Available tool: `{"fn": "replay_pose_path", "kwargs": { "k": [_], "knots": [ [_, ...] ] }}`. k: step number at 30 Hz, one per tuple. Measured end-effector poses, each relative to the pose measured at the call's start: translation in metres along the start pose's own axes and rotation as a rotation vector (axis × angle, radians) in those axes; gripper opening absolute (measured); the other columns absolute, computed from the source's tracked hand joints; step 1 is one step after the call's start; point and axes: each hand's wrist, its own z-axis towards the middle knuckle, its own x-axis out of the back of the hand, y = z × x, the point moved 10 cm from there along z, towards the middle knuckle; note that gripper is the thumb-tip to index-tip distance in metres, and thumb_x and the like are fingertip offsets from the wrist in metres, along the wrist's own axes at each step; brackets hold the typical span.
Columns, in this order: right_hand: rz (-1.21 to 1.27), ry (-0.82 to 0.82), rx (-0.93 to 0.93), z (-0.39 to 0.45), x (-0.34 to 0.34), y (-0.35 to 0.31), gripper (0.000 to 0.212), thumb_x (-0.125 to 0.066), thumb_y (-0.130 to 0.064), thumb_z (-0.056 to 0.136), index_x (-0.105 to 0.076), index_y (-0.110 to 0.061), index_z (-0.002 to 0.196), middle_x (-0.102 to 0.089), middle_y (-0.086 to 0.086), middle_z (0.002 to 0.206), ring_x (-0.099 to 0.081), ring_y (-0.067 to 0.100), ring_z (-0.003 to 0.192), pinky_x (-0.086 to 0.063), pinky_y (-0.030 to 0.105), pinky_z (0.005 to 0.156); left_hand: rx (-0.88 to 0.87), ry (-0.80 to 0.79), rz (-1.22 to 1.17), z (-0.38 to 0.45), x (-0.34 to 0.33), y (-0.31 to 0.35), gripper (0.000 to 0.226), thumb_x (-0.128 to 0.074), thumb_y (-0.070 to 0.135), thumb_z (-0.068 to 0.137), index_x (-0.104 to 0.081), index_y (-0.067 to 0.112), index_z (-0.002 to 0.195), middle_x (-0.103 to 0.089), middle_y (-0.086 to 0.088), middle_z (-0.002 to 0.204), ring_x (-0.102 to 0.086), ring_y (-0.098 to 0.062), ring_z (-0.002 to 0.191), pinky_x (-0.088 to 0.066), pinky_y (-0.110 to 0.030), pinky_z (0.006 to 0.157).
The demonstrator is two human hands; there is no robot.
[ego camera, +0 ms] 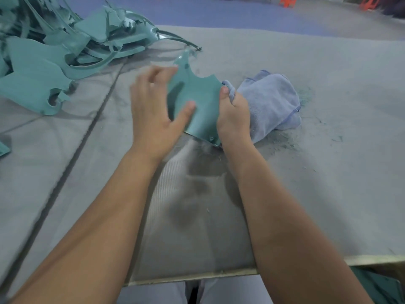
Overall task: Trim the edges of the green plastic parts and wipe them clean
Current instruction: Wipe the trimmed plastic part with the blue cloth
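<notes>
Head cam: the green plastic part (pixel 196 102) sits mid-table, tilted up off the grey table (pixel 328 172), held between both hands. The right hand (pixel 233 117) is at its 3 o'clock edge, fingers curled round a blue cloth (pixel 271 104) and pressed against the part's rim. The left hand (pixel 153 113) is at 9 o'clock, fingers spread and loose, thumb lying on the part's face; it's motion-blurred, so I can't tell if the fingers actually touch it. A pile of green parts (pixel 65 51) sits at 10 o'clock, well apart. Green shavings (pixel 287 145) lie just beside the cloth.
</notes>
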Motion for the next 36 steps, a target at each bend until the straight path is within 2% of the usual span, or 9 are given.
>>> {"fn": "replay_pose_path", "kwargs": {
  "k": [4,7,12,15,18,22,25,30,36],
  "knots": [
    [0.075,0.095,-0.071,0.003,0.013,0.005,0.032,-0.041,-0.029,0.102,-0.061,-0.012,0.12,-0.069,-0.008,0.098,-0.065,0.004,0.087,-0.051,0.013,0.075,-0.119,-0.433,0.038,-0.014,-0.043,0.019,0.113,-0.058,0.084,0.056,-0.023,0.032,0.15,-0.035,0.019,0.143,-0.028,-0.017,0.142,-0.001,-0.049,0.118],
    [0.061,0.09,-0.077,0.0,0.013,0.003,0.03,-0.045,-0.033,0.1,-0.066,-0.02,0.083,-0.069,-0.012,0.07,-0.066,0.002,0.069,-0.054,0.02,0.067,-0.156,-0.442,0.261,-0.019,-0.05,0.017,0.097,-0.067,0.062,0.069,-0.019,0.038,0.151,-0.033,0.007,0.154,-0.025,-0.021,0.145,0.001,-0.058,0.116],
    [0.367,0.016,-0.25,0.0,0.005,0.012,0.045,-0.042,-0.052,0.095,-0.072,-0.021,0.081,-0.073,0.0,0.09,-0.071,0.023,0.085,-0.053,0.034,0.082,-0.081,-0.43,0.288,-0.014,-0.05,0.018,0.075,-0.027,0.035,0.074,-0.034,0.036,0.148,-0.037,-0.005,0.153,-0.035,-0.026,0.14,-0.017,-0.054,0.115],
    [0.581,0.101,-0.403,-0.002,0.021,0.031,0.042,-0.046,-0.042,0.092,-0.068,-0.026,0.06,-0.06,-0.006,0.055,-0.052,0.008,0.041,-0.039,0.016,0.051,0.119,-0.209,-0.098,-0.005,-0.028,0.005,0.064,-0.041,0.006,0.082,-0.047,0.026,0.142,-0.054,0.0,0.139,-0.051,-0.014,0.127,-0.034,-0.035,0.112],
    [0.5,0.113,-0.45,-0.008,0.017,0.03,0.042,-0.048,-0.041,0.095,-0.05,-0.022,0.057,-0.041,-0.003,0.051,-0.038,0.009,0.04,-0.033,0.016,0.043,0.506,0.166,-0.593,-0.009,-0.003,-0.031,0.023,-0.054,0.014,0.093,-0.065,0.021,0.112,-0.07,0.021,0.1,-0.063,0.006,0.098,-0.048,-0.016,0.089],
    [0.123,0.14,0.183,-0.005,0.022,-0.028,0.023,-0.049,-0.016,0.098,-0.06,-0.019,0.079,-0.055,-0.012,0.061,-0.05,-0.002,0.056,-0.041,0.011,0.056,1.008,0.267,-1.229,-0.029,-0.034,-0.065,0.015,-0.056,0.012,0.096,-0.064,0.015,0.108,-0.075,0.001,0.101,-0.071,-0.017,0.095,-0.058,-0.038,0.082],
    [-0.134,0.134,0.356,-0.01,0.016,-0.04,0.017,-0.055,-0.011,0.092,-0.07,-0.018,0.097,-0.066,0.003,0.089,-0.059,0.006,0.081,-0.047,0.018,0.076,1.183,0.173,-1.292,-0.043,-0.053,-0.072,0.02,-0.055,0.013,0.096,-0.062,0.009,0.114,-0.073,-0.009,0.107,-0.07,-0.025,0.097,-0.057,-0.046,0.086],
    [-0.328,0.172,0.404,-0.014,0.004,-0.038,0.015,-0.063,-0.014,0.086,-0.066,-0.015,0.1,-0.061,0.0,0.095,-0.053,0.002,0.083,-0.038,0.008,0.072,1.16,0.064,-1.252,-0.047,-0.067,-0.068,0.032,-0.046,0.001,0.097,-0.055,0.002,0.128,-0.07,-0.011,0.106,-0.069,-0.024,0.09,-0.057,-0.04,0.085],
    [-0.461,0.151,0.46,-0.018,-0.018,-0.04,0.013,-0.061,-0.012,0.088,-0.066,-0.008,0.1,-0.062,0.009,0.095,-0.053,0.016,0.083,-0.033,0.017,0.07,0.942,-0.094,-1.277,-0.033,-0.066,-0.043,0.041,-0.046,-0.009,0.093,-0.073,0.022,0.089,-0.074,-0.004,0.091,-0.071,-0.018,0.082,-0.059,-0.034,0.072]
  ]
}}
